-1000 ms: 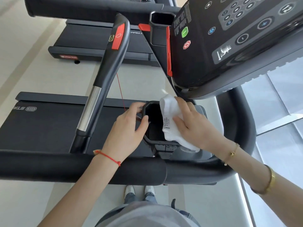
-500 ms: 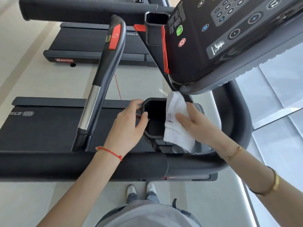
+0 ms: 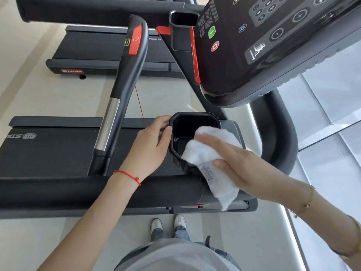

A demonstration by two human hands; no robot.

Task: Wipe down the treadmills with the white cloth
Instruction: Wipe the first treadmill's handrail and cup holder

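Right hand [image 3: 240, 165] presses the white cloth [image 3: 207, 153] flat-fingered — long axis running near-to-far — while left hand [image 3: 150, 147] grips the cup holder [image 3: 193, 116].

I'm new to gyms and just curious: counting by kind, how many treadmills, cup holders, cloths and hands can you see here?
Treadmills: 2, the near one and the far one
Cup holders: 2, near and far
White cloth: 1
Hands: 2, left hand and right hand
Total: 7
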